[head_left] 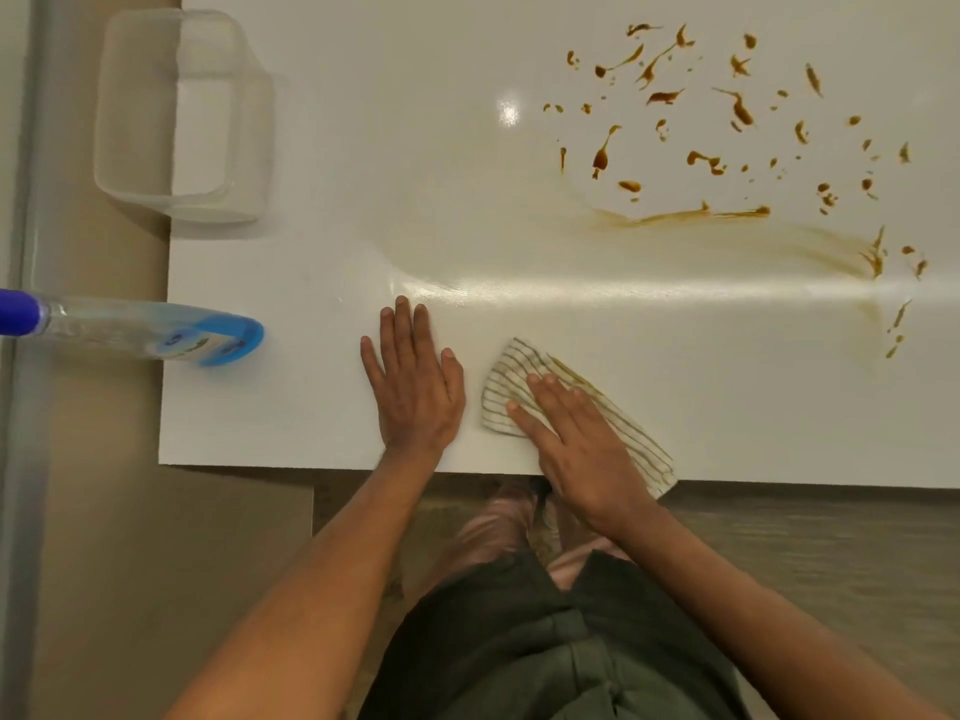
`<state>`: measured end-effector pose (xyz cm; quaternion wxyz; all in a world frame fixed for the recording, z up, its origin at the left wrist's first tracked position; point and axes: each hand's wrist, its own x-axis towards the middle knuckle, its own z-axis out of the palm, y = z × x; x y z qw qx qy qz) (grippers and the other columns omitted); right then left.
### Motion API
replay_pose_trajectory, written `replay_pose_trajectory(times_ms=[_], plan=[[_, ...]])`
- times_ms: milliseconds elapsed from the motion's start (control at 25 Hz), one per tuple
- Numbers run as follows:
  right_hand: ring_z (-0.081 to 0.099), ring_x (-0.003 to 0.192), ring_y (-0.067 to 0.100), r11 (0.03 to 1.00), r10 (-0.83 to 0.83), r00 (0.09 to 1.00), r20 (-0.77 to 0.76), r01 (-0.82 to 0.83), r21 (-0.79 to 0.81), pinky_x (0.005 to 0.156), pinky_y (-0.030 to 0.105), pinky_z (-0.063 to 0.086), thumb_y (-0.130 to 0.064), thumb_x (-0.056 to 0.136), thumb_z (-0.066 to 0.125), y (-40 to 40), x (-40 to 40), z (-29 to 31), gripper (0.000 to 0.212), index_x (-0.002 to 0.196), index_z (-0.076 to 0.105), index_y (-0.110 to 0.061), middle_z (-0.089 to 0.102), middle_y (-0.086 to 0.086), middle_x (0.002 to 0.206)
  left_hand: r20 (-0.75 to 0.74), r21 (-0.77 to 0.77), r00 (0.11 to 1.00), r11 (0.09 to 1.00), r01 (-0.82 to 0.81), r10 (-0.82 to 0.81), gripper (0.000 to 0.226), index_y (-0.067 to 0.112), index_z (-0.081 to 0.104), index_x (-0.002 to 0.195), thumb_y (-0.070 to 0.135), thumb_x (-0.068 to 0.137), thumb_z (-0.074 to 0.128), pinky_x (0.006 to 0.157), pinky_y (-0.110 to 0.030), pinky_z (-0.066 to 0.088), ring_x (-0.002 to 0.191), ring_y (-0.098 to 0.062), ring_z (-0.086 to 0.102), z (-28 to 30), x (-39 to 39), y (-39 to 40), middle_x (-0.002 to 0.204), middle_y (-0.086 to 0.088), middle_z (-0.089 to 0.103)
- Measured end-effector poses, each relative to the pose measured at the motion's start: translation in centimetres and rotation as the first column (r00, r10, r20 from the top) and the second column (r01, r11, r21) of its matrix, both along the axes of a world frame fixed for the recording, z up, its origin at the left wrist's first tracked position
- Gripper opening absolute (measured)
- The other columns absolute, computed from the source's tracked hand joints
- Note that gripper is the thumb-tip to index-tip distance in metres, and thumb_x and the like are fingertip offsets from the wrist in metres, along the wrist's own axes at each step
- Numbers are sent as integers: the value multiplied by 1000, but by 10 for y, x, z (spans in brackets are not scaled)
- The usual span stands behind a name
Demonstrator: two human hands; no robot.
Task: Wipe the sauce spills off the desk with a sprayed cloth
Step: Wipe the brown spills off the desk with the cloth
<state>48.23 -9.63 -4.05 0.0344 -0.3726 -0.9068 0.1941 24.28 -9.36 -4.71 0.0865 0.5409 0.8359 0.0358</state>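
on desk (311,418), right hand (576,439) presses cloth (506,387)

Clear tub, two kinds of floor, a grey strip and green shorts.

An empty see-through plastic container (182,116) with rounded corners stands open side up at 10 o'clock. A pale grey strip (21,459) runs up the frame's edge at 9 o'clock, beside smooth beige flooring (104,563) at 8 o'clock. Darker, wood-grained flooring (805,553) fills 4 o'clock, and dark green shorts (545,641) sit at 6 o'clock.
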Motion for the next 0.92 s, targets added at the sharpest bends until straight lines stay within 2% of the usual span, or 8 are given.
replay_pose_trajectory(times_ms=[80, 160, 320, 520, 640, 760, 840, 920], plan=[[5, 165, 28, 995, 103, 994, 21, -104, 7, 135, 43, 4, -19, 106, 43, 8, -12, -4, 66, 168, 20, -23, 9, 11, 177, 53, 55, 998, 998, -19, 16, 67, 9, 19, 168, 41, 109, 15, 132, -59, 14, 165, -28, 11, 1, 0, -1, 177, -11, 14], [14, 164, 29, 974, 225, 974, -2, -225, 20, 135, 44, 10, -19, 107, 50, 27, -35, -6, 62, 165, 28, -22, 18, 13, 176, 123, 142, 991, 988, -62, 45, 65, 7, 24, 166, 38, 110, 12, 131, -58, 17, 164, -26, 17, 1, -1, -3, 176, -11, 20], [24, 162, 28, 944, 329, 941, -77, -328, 17, 134, 41, 14, -26, 112, 45, 75, -97, -2, 49, 159, 43, -18, 30, 12, 172, 171, 268, 983, 957, -109, 64, 61, 4, 26, 165, 33, 113, 13, 130, -56, 25, 162, -28, 23, -3, -3, -4, 174, -14, 25], [28, 160, 32, 900, 435, 896, -90, -435, 21, 131, 49, 23, -29, 110, 43, 162, -185, 6, 46, 154, 52, -21, 34, 13, 170, 118, 205, 984, 966, -156, 134, 66, 4, 24, 166, 43, 113, 20, 131, -54, 24, 164, -32, 16, -4, -4, 1, 175, -17, 18], [28, 160, 33, 953, 301, 953, -41, -299, 52, 131, 45, 19, -17, 102, 45, 236, -212, 9, 57, 158, 47, -23, 33, 14, 170, 8, 68, 998, 996, -63, 62, 68, 11, 22, 168, 49, 111, 18, 131, -57, 18, 165, -31, 12, -8, -4, 2, 177, -12, 14], [23, 162, 33, 995, -73, 996, -47, 75, 63, 133, 44, 15, -15, 102, 39, 301, -206, 15, 59, 161, 42, -24, 28, 15, 172, -24, 27, 998, 998, -56, 57, 69, 13, 16, 169, 51, 111, 15, 132, -58, 15, 165, -32, 6, -12, -5, 2, 178, -11, 7], [22, 162, 31, 956, -282, 957, -70, 286, 63, 133, 40, 13, -15, 101, 37, 306, -196, 18, 61, 161, 41, -25, 27, 15, 172, -33, 17, 998, 999, -44, 44, 70, 14, 13, 169, 52, 110, 17, 131, -59, 14, 165, -33, 5, -13, -6, 2, 178, -12, 5], [20, 163, 32, 940, -339, 935, -105, 342, 13, 133, 41, 12, -11, 98, 40, 270, -184, 22, 65, 162, 40, -22, 26, 16, 173, -45, 2, 998, 999, -36, 36, 71, 15, 11, 170, 52, 110, 19, 131, -60, 13, 165, -34, 5, -12, -6, 4, 178, -12, 4]])
